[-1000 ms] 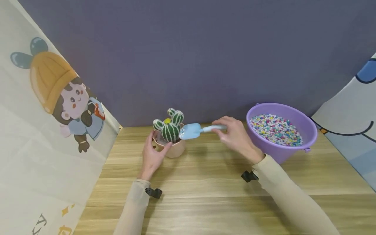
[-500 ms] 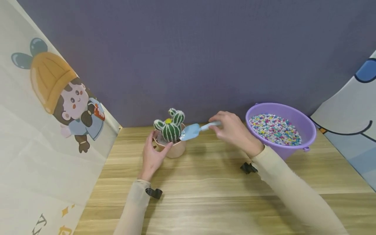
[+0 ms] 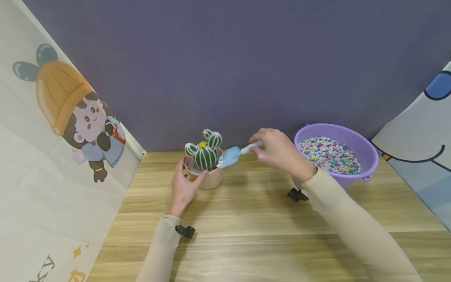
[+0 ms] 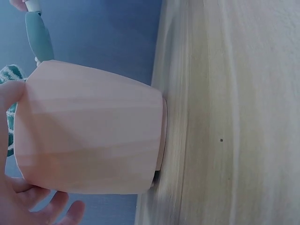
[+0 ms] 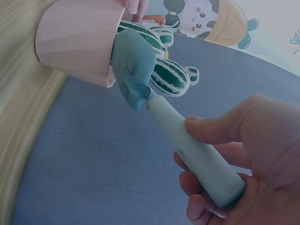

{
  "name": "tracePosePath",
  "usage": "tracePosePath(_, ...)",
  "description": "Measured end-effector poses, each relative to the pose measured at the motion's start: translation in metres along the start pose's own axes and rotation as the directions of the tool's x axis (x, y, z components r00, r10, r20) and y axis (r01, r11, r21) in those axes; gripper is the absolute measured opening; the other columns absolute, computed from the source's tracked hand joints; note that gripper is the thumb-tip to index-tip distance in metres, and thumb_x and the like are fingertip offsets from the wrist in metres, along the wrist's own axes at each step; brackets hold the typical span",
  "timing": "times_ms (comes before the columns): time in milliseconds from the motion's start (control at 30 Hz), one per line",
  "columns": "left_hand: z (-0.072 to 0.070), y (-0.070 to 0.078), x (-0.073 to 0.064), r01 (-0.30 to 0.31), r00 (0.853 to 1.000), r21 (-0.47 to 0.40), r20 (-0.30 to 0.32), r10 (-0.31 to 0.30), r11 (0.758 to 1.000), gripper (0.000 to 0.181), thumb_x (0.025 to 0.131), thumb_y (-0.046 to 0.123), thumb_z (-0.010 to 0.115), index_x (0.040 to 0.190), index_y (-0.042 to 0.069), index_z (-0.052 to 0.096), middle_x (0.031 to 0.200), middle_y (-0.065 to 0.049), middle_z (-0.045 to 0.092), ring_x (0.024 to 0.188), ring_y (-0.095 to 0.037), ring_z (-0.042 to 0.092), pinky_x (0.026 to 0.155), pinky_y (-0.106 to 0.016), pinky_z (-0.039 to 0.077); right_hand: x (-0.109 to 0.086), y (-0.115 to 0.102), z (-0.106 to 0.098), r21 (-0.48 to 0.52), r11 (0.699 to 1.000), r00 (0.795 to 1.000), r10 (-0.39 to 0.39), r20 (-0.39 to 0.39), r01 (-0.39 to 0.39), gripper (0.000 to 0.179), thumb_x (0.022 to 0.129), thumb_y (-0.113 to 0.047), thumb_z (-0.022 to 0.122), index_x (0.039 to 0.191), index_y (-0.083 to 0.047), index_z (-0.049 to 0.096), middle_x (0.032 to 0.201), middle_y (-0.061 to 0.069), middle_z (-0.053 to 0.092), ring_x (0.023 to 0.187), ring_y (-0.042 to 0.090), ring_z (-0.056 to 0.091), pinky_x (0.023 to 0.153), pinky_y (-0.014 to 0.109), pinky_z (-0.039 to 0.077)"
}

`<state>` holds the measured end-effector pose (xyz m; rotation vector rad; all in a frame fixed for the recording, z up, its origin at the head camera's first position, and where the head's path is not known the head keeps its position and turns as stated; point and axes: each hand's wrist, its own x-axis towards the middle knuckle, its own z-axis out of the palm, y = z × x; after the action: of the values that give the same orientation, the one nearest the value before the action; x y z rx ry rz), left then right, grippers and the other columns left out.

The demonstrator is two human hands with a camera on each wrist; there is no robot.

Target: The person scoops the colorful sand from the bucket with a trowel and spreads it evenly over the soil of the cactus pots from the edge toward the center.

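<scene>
A pinkish flower pot (image 3: pixel 212 181) stands on the table with a knitted cactus (image 3: pixel 206 158) in it, green with white stripes and a yellow tuft. My left hand (image 3: pixel 184 189) grips the pot's rim, thumb in front and fingers round the far left side. In my right hand (image 3: pixel 278 150) is a light blue trowel (image 3: pixel 230 156), its handle (image 5: pixel 192 147) held between thumb and curled fingers. The blade tilts down at the pot's right rim, beside the cactus, with a few small beads at its tip. From the left wrist, the pot's side (image 4: pixel 89 131) hides most of the cactus.
A purple bucket (image 3: pixel 368 162) with many small coloured beads (image 3: pixel 331 156) stands on the right, partly behind my right forearm. The dark wall (image 3: pixel 225 70) rises right behind the pot, and a printed white panel (image 3: pixel 42 164) borders the left.
My right hand has risen and shifted slightly left, so the trowel's handle slopes up more and its blade tips down toward the pot. Fewer beads show on the blade. My left hand stays put.
</scene>
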<state>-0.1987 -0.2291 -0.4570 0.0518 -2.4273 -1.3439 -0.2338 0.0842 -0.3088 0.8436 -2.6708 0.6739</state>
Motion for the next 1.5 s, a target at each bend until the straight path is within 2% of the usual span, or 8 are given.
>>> tracePosePath(467, 0.002, 0.001, -0.001, 0.018, 1.0, 0.014, -0.009, -0.018, 1.0, 0.105, 0.087, 0.057, 0.083, 0.165, 0.007, 0.033, 0.166, -0.016, 0.042, 0.149, -0.038, 0.045, 0.12, -0.058, 0.046, 0.003, -0.004, -0.005, 0.006, 0.999, 0.998, 0.036, 0.055, -0.037, 0.021, 0.095, -0.015, 0.078, 0.112, -0.003, 0.081, 0.107, 0.012, 0.078, 0.093, 0.031, 0.072, 0.085, 0.049, 0.06)
tracePosePath(733, 0.001, 0.01, 0.0, -0.018, 0.998, 0.174, -0.063, 0.029, 0.985, 0.106, 0.081, 0.063, 0.084, 0.157, 0.004, 0.042, 0.154, -0.017, 0.052, 0.142, -0.037, 0.047, 0.12, -0.056, 0.041, 0.002, -0.006, -0.006, 0.016, 0.999, 0.998, 0.033, 0.06, -0.034, 0.022, 0.095, -0.015, 0.079, 0.113, -0.002, 0.081, 0.107, 0.012, 0.078, 0.089, 0.029, 0.071, 0.082, 0.046, 0.06)
tracePosePath(867, -0.005, 0.011, 0.01, -0.095, 0.995, 0.173, 0.001, 0.097, 0.98, 0.107, 0.081, 0.055, 0.087, 0.161, 0.003, 0.038, 0.16, -0.019, 0.047, 0.148, -0.038, 0.045, 0.125, -0.056, 0.038, 0.003, -0.007, -0.007, 0.016, 1.0, 0.998, 0.025, 0.058, -0.026, 0.023, 0.095, -0.015, 0.079, 0.113, -0.002, 0.081, 0.106, 0.012, 0.077, 0.086, 0.027, 0.069, 0.08, 0.044, 0.059)
tracePosePath(1000, -0.011, 0.007, 0.022, -0.179, 0.979, 0.101, 0.122, 0.166, 0.979, 0.106, 0.083, 0.044, 0.088, 0.165, 0.007, 0.032, 0.165, -0.019, 0.043, 0.152, -0.038, 0.043, 0.129, -0.056, 0.034, 0.006, -0.008, -0.008, 0.004, 1.0, 0.998, 0.013, 0.061, -0.014, 0.023, 0.095, -0.015, 0.078, 0.113, -0.002, 0.081, 0.105, 0.011, 0.077, 0.085, 0.026, 0.068, 0.078, 0.043, 0.059)
tracePosePath(1067, -0.013, 0.004, 0.025, -0.178, 0.972, 0.076, 0.167, 0.164, 0.981, 0.106, 0.084, 0.043, 0.088, 0.166, 0.008, 0.03, 0.166, -0.02, 0.041, 0.152, -0.039, 0.044, 0.129, -0.056, 0.035, 0.008, -0.009, -0.008, -0.007, 1.0, 0.998, 0.003, 0.066, -0.003, 0.022, 0.095, -0.014, 0.078, 0.113, -0.002, 0.081, 0.105, 0.011, 0.077, 0.085, 0.026, 0.068, 0.079, 0.043, 0.059)
tracePosePath(1167, -0.014, 0.002, 0.025, -0.148, 0.972, 0.061, 0.195, 0.134, 0.987, 0.109, 0.085, 0.046, 0.088, 0.168, 0.011, 0.027, 0.168, -0.018, 0.038, 0.153, -0.038, 0.043, 0.129, -0.056, 0.035, 0.011, -0.011, -0.011, -0.025, 1.0, 0.997, -0.014, 0.076, 0.016, 0.021, 0.095, -0.014, 0.077, 0.112, -0.002, 0.081, 0.104, 0.011, 0.077, 0.085, 0.026, 0.067, 0.079, 0.044, 0.059)
tracePosePath(1333, -0.013, 0.001, 0.021, -0.115, 0.975, 0.049, 0.194, 0.104, 0.992, 0.111, 0.085, 0.05, 0.088, 0.169, 0.013, 0.026, 0.172, -0.015, 0.033, 0.156, -0.035, 0.04, 0.131, -0.055, 0.031, 0.014, -0.013, -0.015, -0.067, 0.997, 0.996, -0.03, 0.09, 0.036, 0.02, 0.094, -0.013, 0.077, 0.112, -0.003, 0.081, 0.106, 0.011, 0.077, 0.088, 0.028, 0.068, 0.08, 0.045, 0.059)
tracePosePath(1500, -0.011, 0.004, 0.019, -0.087, 0.983, 0.061, 0.166, 0.076, 0.994, 0.114, 0.082, 0.054, 0.089, 0.168, 0.014, 0.028, 0.171, -0.015, 0.035, 0.155, -0.034, 0.04, 0.13, -0.057, 0.032, 0.014, -0.017, -0.017, -0.087, 0.996, 0.995, -0.028, 0.092, 0.036, 0.02, 0.094, -0.012, 0.077, 0.112, -0.004, 0.082, 0.105, 0.01, 0.077, 0.092, 0.029, 0.068, 0.082, 0.047, 0.059)
